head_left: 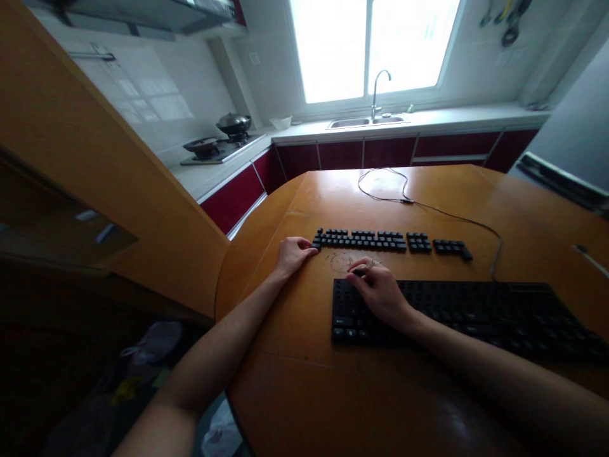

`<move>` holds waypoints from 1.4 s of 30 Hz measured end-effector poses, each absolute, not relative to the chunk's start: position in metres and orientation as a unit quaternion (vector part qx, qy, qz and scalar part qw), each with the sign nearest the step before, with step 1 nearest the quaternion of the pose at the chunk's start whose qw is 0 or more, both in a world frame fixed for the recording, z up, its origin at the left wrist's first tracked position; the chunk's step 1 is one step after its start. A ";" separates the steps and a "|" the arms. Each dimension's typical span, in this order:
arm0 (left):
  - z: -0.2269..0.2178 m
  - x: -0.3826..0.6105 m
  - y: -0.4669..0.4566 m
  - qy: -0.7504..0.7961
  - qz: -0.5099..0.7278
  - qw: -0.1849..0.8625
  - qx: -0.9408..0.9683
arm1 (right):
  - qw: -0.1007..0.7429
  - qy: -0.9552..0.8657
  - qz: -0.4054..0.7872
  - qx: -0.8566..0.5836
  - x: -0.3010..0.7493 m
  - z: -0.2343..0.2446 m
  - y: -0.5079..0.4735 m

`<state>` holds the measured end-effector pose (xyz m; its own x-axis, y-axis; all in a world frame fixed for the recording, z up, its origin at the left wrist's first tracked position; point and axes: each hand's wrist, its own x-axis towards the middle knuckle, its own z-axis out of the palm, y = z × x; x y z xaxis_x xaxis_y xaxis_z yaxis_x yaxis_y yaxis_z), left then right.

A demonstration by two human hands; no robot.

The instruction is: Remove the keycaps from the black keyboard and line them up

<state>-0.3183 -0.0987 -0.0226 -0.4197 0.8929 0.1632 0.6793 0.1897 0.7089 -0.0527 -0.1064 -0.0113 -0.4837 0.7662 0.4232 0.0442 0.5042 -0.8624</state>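
The right hand [379,289] pinches a small dark key [360,271] near the far left corner of the keyboard [457,301]; the left hand [291,256] is at the left end of the row of keys [362,240], grip unclear. The key should be light, stiff, slick: hold its sides.

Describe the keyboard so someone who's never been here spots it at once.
Find the wooden table facing the bright window. On it, partly under the right hand, lies the keyboard, long and black. Unlike the loose keycaps lined up beyond it, it is one broad piece, with a thin cable meeting its far edge.
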 end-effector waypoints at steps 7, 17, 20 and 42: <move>-0.022 -0.322 -0.099 0.762 0.351 0.134 0.528 | 0.435 -0.725 0.443 -0.297 -0.050 -0.010 -0.106; 0.010 -0.272 -0.134 0.582 0.361 0.097 0.722 | 0.324 -0.799 0.451 -0.231 -0.028 0.007 -0.105; 0.014 -0.256 -0.144 0.465 0.305 0.205 0.805 | 0.288 -0.835 0.430 -0.189 -0.029 0.001 -0.109; 0.004 -0.236 -0.148 0.369 0.210 0.249 0.871 | 0.297 -0.855 0.412 -0.107 -0.032 -0.005 -0.106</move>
